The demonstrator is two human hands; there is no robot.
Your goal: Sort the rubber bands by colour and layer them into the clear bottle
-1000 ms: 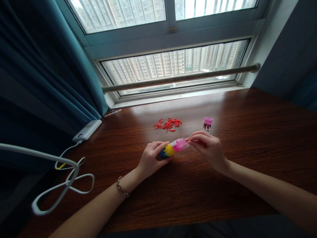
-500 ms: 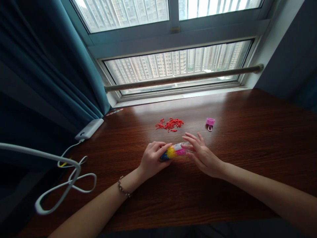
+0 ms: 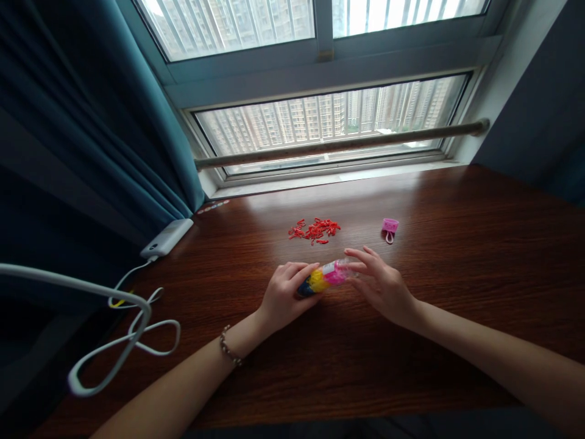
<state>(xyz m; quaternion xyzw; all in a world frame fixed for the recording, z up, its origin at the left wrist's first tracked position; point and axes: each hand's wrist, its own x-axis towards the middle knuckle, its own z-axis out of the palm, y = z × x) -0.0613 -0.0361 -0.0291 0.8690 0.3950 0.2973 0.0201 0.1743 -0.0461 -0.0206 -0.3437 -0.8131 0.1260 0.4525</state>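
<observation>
My left hand (image 3: 284, 295) is closed around the lower end of a clear tube (image 3: 325, 278) packed with blue, yellow and pink rubber bands, holding it low over the wooden table (image 3: 457, 244). My right hand (image 3: 381, 285) is at the tube's upper, pink end. Its fingers are spread, and thumb and forefinger touch the mouth of the tube. A pile of small red rubber bands (image 3: 315, 229) lies on the table just beyond the hands. A pink cap (image 3: 390, 226) with a small loop sits to the right of that pile.
A white power bank (image 3: 166, 238) lies at the table's left edge by the blue curtain (image 3: 91, 134), its white cable (image 3: 123, 329) looping off the edge. The window and a horizontal rail (image 3: 342, 144) run along the far side. A beaded bracelet (image 3: 228, 346) is on my left wrist.
One second ago my right fingers pinched pink bands at the tube's mouth. Since then the fingers have spread and the pink bands sit deeper inside the tube.
</observation>
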